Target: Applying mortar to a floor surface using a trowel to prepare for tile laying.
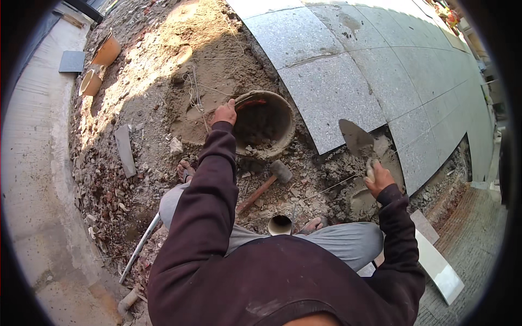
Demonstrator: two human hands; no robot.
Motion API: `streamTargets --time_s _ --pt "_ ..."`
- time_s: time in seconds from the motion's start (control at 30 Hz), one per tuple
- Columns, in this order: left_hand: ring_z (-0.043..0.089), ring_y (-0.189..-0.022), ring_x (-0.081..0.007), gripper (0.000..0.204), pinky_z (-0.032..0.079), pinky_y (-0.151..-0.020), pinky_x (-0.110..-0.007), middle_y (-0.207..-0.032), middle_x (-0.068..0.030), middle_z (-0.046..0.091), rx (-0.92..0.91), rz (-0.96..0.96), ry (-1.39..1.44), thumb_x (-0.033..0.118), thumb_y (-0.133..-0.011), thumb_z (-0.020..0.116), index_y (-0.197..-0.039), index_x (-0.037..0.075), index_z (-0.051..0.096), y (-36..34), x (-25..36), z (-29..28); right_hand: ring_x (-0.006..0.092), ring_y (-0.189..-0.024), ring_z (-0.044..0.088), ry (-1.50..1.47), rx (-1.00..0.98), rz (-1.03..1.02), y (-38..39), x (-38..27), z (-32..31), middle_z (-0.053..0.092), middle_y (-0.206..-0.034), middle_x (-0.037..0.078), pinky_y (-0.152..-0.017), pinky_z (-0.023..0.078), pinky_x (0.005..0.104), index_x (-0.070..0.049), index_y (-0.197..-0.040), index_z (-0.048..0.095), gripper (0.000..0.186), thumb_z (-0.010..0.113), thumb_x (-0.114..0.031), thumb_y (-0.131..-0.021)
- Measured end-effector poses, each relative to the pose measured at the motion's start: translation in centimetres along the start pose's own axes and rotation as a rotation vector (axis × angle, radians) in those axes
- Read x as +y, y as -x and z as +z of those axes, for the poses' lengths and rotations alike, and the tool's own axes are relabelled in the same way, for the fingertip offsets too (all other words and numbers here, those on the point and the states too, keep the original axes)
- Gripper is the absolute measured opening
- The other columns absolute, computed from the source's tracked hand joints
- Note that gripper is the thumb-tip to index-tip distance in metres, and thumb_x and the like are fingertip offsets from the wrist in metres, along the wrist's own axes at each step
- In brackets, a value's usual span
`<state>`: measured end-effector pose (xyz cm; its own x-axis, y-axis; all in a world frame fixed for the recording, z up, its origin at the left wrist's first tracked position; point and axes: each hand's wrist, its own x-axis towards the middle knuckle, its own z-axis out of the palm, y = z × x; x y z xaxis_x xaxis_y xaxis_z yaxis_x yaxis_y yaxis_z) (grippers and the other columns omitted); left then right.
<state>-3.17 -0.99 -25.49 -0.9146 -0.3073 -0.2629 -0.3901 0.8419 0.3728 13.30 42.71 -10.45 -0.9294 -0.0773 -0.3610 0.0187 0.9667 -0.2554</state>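
My left hand grips the rim of a round, mortar-caked bucket, which has a dark, lumpy mix in its shaded inside. In my right hand is a pointing trowel, fingers closed round its handle. The trowel's grey blade points away from me, over the corner where the paving slabs stop. Below it lies a patch of wet mortar. Between my hands a mallet with a wooden handle rests on the rubble, its head toward the bucket.
An upright pipe opening is between my feet. A thin string crosses the ground near the mallet. Two orange-brown buckets sit at the far left beside a concrete strip. Cut tile pieces lie at the right.
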Motion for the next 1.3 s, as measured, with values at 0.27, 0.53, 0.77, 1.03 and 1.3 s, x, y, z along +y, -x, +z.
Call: streamTargets --time_s 0.27,0.53,0.77,1.03,1.3 --pt "0.053 -0.068 -0.0297 0.041 0.039 -0.057 -0.041 -0.07 -0.0125 0.056 0.247 0.503 -0.088 0.038 -0.083 0.035 -0.065 0.005 0.052 5.4 4.9 1.4 0.0286 -0.08 0.057 0.214 -0.006 0.024 -17.4 -14.7 9.7 0.058 -0.085 0.018 -0.066 0.048 0.036 -0.003 -0.082 0.057 0.024 0.038 -0.016 -0.079" --pt "0.047 -0.054 -0.0308 0.034 0.036 -0.051 -0.04 -0.054 -0.0125 0.047 0.386 0.638 -0.025 0.027 -0.084 0.038 -0.058 0.005 0.046 3.7 0.3 1.6 0.0355 -0.083 0.053 0.005 -0.405 -0.059 -19.4 -15.0 16.3 0.054 -0.088 0.024 -0.071 0.045 0.0396 0.002 -0.092 0.048 0.026 0.049 -0.012 -0.07" --pt "0.045 -0.053 -0.0324 0.037 0.035 -0.049 -0.04 -0.055 -0.015 0.045 0.289 0.626 0.182 0.026 -0.086 0.035 -0.058 0.003 0.043 3.0 -1.9 1.0 0.0368 -0.083 0.052 -0.117 -0.467 -0.153 -19.0 -16.4 16.3 0.054 -0.084 0.027 -0.071 0.044 0.0395 0.006 -0.091 0.047 0.031 0.052 -0.008 -0.064" --pt "0.044 -0.053 -0.0355 0.04 0.034 -0.048 -0.039 -0.055 -0.0169 0.042 0.278 0.468 0.28 0.028 -0.087 0.032 -0.06 0.001 0.042 4.5 -3.9 1.0 0.0377 -0.081 0.052 -0.267 -0.418 -0.252 -17.5 -19.3 18.0 0.054 -0.081 0.025 -0.07 0.044 0.038 0.006 -0.089 0.047 0.03 0.052 -0.012 -0.065" --pt "0.043 -0.055 -0.0394 0.04 0.036 -0.049 -0.039 -0.056 -0.0207 0.043 0.346 0.322 0.402 0.029 -0.087 0.032 -0.064 -0.002 0.044 5.3 -5.6 1.2 0.0323 -0.074 0.056 -0.546 -0.574 -0.189 -15.3 -22.7 17.3 0.056 -0.078 0.021 -0.065 0.043 0.037 0.005 -0.087 0.048 0.028 0.054 -0.013 -0.066"
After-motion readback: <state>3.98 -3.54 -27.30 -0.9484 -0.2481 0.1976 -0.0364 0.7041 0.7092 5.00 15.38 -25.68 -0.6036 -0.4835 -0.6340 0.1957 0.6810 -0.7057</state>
